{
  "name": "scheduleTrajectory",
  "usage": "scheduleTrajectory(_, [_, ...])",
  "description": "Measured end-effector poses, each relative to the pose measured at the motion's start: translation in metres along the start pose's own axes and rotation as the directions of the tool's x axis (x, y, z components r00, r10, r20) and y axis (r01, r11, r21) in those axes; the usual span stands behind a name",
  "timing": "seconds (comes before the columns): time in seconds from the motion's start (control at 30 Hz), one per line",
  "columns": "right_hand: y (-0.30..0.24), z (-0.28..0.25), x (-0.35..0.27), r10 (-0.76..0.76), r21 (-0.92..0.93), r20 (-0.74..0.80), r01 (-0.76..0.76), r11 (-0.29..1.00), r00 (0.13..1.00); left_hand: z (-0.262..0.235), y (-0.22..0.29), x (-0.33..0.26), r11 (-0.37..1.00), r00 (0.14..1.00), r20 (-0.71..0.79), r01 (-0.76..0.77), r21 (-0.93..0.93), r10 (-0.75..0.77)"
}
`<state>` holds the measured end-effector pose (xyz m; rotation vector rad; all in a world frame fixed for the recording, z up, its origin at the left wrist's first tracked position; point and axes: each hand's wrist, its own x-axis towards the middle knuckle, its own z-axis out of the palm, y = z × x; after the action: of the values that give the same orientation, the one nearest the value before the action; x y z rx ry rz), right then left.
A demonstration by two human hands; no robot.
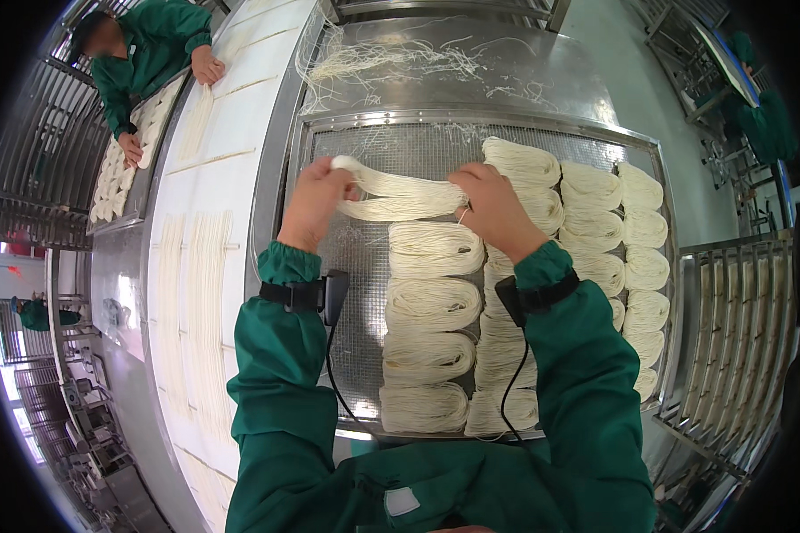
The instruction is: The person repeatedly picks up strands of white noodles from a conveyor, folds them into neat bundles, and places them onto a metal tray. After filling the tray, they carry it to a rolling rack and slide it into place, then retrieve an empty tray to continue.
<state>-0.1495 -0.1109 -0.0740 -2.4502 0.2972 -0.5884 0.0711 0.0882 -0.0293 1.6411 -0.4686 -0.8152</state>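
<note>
A looped bundle of pale noodles (398, 193) stretches between my two hands, above the upper left part of a metal mesh tray (351, 258). My left hand (316, 200) is closed on the bundle's left end, its thumb and fingers at the loop. At the other end my right hand (498, 206) grips the strands, fingers bent over them. Right below lies a folded noodle bundle (436, 249), the top one of a column. More folded noodle bundles (591, 229) fill columns to the right, some partly hidden by my right arm.
Loose noodle scraps (400, 62) lie on the steel surface beyond the tray. To the left runs a white conveyor belt (267, 107) with long noodle strands and thin rods. Across it a person in green (151, 53) handles noodles beside another filled tray (120, 173). A metal rack (738, 329) stands right.
</note>
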Motion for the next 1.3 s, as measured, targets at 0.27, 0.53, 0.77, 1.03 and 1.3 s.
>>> scheduleTrajectory(0.27, [-0.004,-0.024,-0.017,0.146,0.140,-0.161,-0.124,0.982,0.976,0.092,0.023,-0.006,0.994,0.906,0.420,0.013,0.108,-0.057])
scheduleTrajectory(0.53, [0.009,0.004,-0.019,-0.167,-0.095,-0.112,0.157,0.983,0.980,0.082,-0.044,0.030,0.590,0.811,0.199,-0.546,0.594,0.550])
scheduleTrajectory(0.77, [0.014,0.004,-0.016,0.022,-0.117,-0.147,-0.039,0.992,0.989,0.056,-0.063,0.027,0.330,0.711,0.185,-0.520,0.788,0.678])
scheduleTrajectory(1.03, [0.003,-0.055,-0.035,0.039,-0.011,-0.127,-0.041,0.999,0.991,-0.172,-0.031,0.070,0.396,0.621,-0.541,0.371,0.840,0.568])
scheduleTrajectory(1.3, [0.014,-0.066,-0.061,0.139,0.002,-0.154,-0.141,0.990,0.978,-0.237,-0.025,0.156,0.462,0.712,-0.673,0.537,0.706,0.201])
